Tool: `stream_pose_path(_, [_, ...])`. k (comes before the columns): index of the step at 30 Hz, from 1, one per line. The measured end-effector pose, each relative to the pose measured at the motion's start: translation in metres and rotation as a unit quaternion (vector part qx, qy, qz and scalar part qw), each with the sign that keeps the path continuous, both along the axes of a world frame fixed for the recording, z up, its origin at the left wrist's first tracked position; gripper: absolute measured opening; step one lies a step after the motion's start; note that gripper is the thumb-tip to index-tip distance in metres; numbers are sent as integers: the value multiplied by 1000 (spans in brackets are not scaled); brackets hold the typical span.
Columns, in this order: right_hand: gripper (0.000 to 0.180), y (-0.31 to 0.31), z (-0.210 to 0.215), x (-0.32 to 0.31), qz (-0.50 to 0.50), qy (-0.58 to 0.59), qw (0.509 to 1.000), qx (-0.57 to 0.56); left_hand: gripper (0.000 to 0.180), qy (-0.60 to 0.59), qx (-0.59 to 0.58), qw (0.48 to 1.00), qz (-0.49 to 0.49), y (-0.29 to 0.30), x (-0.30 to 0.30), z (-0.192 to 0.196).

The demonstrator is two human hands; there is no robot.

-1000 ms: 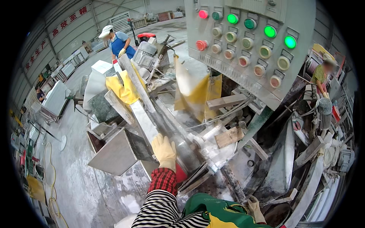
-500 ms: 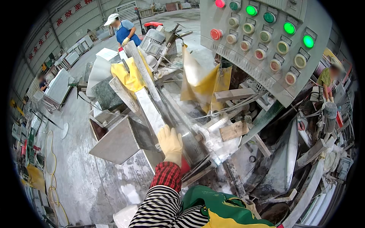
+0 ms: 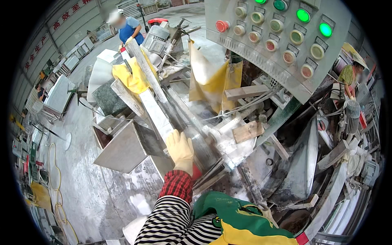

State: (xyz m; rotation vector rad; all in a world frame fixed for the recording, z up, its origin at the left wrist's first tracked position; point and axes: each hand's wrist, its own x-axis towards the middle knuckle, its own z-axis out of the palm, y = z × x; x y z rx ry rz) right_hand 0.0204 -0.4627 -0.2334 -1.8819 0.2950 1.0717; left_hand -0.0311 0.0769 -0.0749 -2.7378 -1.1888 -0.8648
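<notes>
My left hand (image 3: 180,150), in a cream rubber glove below a red plaid cuff, lies flat with fingers stretched out. It rests at the near end of a long white stone strip (image 3: 156,115) on a grey metal track (image 3: 200,143); the palm's contact is hidden. The far part of the strip passes beneath a yellow sheet (image 3: 134,75). To the left of my hand stands an open grey metal box (image 3: 122,149). My right hand is out of view.
A control panel (image 3: 281,41) with lit green buttons hangs at upper right. A co-worker in a blue apron (image 3: 131,34) stands at the strip's far end; another person (image 3: 351,77) bends at far right. Wood offcuts (image 3: 248,131) and a yellow hose (image 3: 57,196) lie about.
The view has shifted slightly, so the panel sits higher and further left. My left hand stays at the strip's near end, its fingers slightly more spread. The far-right person's head has lifted.
</notes>
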Motion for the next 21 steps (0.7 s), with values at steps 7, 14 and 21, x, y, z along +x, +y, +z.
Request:
stream_pose_path(7, [53,-14,-4,-11,25,-7,1000,2,39,-125,-20,991,-37,6,0,-2])
stream_pose_path(14, [52,-12,1,-20,-81,38,995,37,61,-25,-129,989,74,30,-10,-20])
stream_pose_path(21, [52,-17,7,-39,-58,12,998,31,57,5,-121,989,82,47,-7,-24])
